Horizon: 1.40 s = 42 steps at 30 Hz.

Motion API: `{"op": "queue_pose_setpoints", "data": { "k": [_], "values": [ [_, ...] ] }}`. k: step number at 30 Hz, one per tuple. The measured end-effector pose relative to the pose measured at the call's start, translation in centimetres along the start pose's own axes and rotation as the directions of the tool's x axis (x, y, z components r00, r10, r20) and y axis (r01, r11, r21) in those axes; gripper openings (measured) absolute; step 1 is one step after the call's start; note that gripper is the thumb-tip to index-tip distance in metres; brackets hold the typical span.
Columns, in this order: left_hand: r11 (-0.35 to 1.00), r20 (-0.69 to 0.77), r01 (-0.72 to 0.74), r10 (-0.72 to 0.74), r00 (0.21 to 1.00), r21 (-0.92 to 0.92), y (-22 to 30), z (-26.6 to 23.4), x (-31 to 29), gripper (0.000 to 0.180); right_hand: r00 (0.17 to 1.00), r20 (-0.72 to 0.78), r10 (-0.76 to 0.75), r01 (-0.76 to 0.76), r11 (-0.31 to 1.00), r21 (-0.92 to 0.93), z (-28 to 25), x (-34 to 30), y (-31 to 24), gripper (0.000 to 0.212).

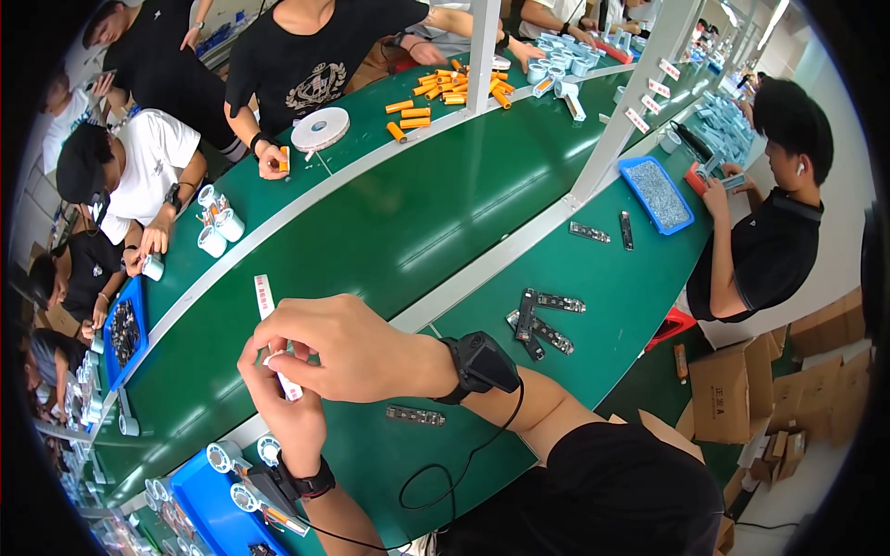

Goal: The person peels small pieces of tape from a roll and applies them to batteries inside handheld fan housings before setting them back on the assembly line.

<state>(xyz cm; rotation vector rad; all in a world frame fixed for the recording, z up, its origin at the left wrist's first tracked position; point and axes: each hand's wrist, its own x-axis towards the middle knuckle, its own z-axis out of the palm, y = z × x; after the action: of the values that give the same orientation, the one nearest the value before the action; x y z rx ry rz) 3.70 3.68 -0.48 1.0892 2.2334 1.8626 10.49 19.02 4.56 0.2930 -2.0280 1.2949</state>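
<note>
White, narrow, red-marked strip (265, 295), seemingly not yet placed, sits pinched in the left hand (297, 426), the right hand (350, 345) curled above, hold unclear, with slim dark circuit boards (415, 415) on the green worktop (542, 262).

The green belt (399, 222) ahead lies open, a pale post (612, 139) obstructing rightward.

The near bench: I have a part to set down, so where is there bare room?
Bare bench lies between the board pile and the two boards beyond. Another patch lies between the pile and the near rail. Crowded: lower left, near the left hand, with housings and a blue tray.
</note>
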Motion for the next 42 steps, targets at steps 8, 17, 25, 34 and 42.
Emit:
{"op": "queue_pose_setpoints", "data": {
  "k": [8,17,25,34,42],
  "values": [
    [0.994,0.039,-0.035,0.030,0.999,0.107,0.4,0.5,0.0,0.060,0.998,-0.056,-0.040,0.041,0.999,0.001,0.6,-0.2,0.4,0.014],
    [0.986,0.175,-0.007,-0.023,0.984,0.168,-0.3,0.4,0.1,0.050,0.999,-0.052,-0.010,0.011,1.000,0.006,0.5,-0.1,0.2,0.016],
    [0.964,0.358,-0.091,-0.005,0.934,0.250,0.5,1.4,0.1,0.048,0.999,-0.040,-0.011,0.010,1.000,-0.026,0.4,-0.2,-0.2,0.019],
    [0.970,0.183,-0.083,0.041,0.982,0.228,-4.9,7.5,-2.5,0.052,0.989,-0.121,0.081,-0.079,0.997,0.026,0.1,0.3,0.2,0.044],
    [0.807,0.118,-0.177,0.133,0.984,0.564,-7.6,9.1,-3.6,0.073,0.671,-0.686,0.282,-0.313,0.946,0.082,-3.4,0.6,13.6,0.069]
  ]
}}
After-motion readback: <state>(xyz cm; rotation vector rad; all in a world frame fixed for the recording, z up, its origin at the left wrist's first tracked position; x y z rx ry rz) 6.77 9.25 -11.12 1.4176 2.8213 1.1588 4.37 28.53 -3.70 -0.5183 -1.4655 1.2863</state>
